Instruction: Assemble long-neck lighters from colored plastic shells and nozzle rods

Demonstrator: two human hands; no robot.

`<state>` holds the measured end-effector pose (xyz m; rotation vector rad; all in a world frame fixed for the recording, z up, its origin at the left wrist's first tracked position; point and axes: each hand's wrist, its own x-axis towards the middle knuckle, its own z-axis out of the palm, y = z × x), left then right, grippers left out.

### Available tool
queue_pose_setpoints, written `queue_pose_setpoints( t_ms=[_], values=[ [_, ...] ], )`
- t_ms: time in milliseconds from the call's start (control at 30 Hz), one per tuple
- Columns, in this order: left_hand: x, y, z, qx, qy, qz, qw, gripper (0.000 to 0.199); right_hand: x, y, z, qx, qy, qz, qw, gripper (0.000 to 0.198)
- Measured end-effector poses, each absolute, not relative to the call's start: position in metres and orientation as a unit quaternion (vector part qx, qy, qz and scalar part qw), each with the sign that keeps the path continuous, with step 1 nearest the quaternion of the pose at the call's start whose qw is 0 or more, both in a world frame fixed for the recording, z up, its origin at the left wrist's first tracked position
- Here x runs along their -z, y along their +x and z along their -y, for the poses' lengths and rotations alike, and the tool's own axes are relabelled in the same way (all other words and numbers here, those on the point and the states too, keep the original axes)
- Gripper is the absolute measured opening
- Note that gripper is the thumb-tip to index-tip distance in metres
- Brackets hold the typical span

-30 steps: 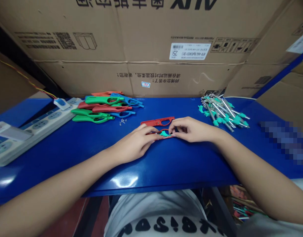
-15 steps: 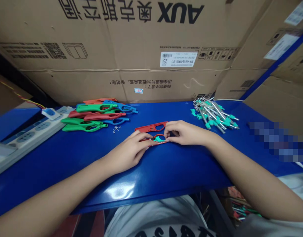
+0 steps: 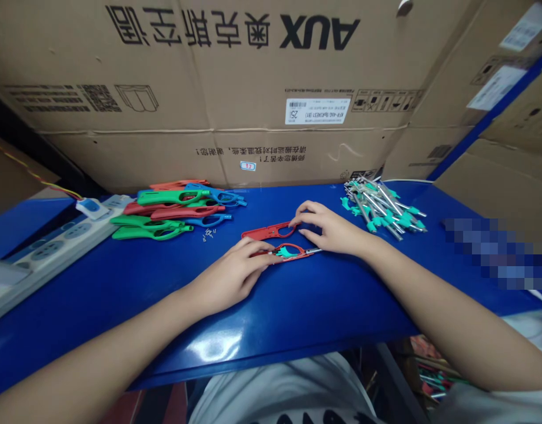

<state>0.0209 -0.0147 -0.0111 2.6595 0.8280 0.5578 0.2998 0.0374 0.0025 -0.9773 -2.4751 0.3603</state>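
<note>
My left hand (image 3: 240, 268) holds a red lighter half-shell (image 3: 303, 253) down on the table, thumb and fingers closed over its left part. A green trigger piece (image 3: 285, 252) lies in that shell, and a metal tube (image 3: 313, 251) sticks out of its right end. Just behind it lies a second red lighter half-shell (image 3: 267, 231), with its inner side up. My right hand (image 3: 326, 227) is at this second shell's right end, thumb and fingers apart; the fingertips reach its edge. Whether they press on it I cannot tell.
Green, red, blue and orange lighter shells (image 3: 173, 197) are piled at the back left, near small screws (image 3: 209, 234) and a white power strip (image 3: 54, 247). Metal tubes with green triggers (image 3: 385, 209) are heaped at the back right. A large cardboard box (image 3: 235, 88) stands behind the blue table.
My right hand has let go of the near shell's right end and spread its fingers, moving to the far shell's end. The metal tube now shows. My left hand keeps its hold.
</note>
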Motion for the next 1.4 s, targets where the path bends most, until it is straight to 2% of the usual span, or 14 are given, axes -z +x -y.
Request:
queue_pose_setpoints(
  t_ms=[167,333,400,467,567,667,767,933,1167,1400],
  values=[
    [0.013,0.021,0.014,-0.246,0.913,-0.284,0.158,0.032,0.007,0.300,-0.043,-0.107,-0.360,0.900,0.221,0.007],
    [0.001,0.016,0.007,-0.283,0.894,-0.330,0.108,0.043,0.002,0.296,-0.037,-0.154,-0.379,0.871,0.271,0.004],
    [-0.001,0.014,0.004,-0.291,0.893,-0.336,0.069,0.043,-0.001,0.291,-0.034,-0.222,-0.426,0.822,0.307,0.008],
    [-0.001,0.012,0.002,-0.296,0.891,-0.342,0.046,0.043,-0.004,0.285,-0.031,-0.343,-0.463,0.746,0.334,0.013],
    [0.002,0.012,0.002,-0.311,0.882,-0.349,0.051,0.043,-0.007,0.277,-0.028,-0.506,-0.458,0.651,0.332,0.020],
    [0.005,0.013,0.004,-0.321,0.878,-0.348,0.069,0.038,-0.009,0.275,-0.025,-0.563,-0.443,0.622,0.316,0.025],
    [0.006,0.014,0.005,-0.310,0.882,-0.345,0.088,0.036,-0.008,0.278,-0.023,-0.500,-0.425,0.698,0.287,0.034],
    [0.002,0.015,0.008,-0.261,0.900,-0.330,0.117,0.034,-0.007,0.284,-0.021,-0.261,-0.314,0.878,0.249,0.039],
    [-0.001,0.017,0.010,-0.207,0.911,-0.326,0.147,0.034,-0.008,0.288,-0.021,-0.249,-0.287,0.908,0.178,0.033],
    [-0.006,0.017,0.012,-0.193,0.910,-0.338,0.146,0.029,-0.006,0.289,-0.022,-0.248,-0.283,0.911,0.172,0.033]
  ],
)
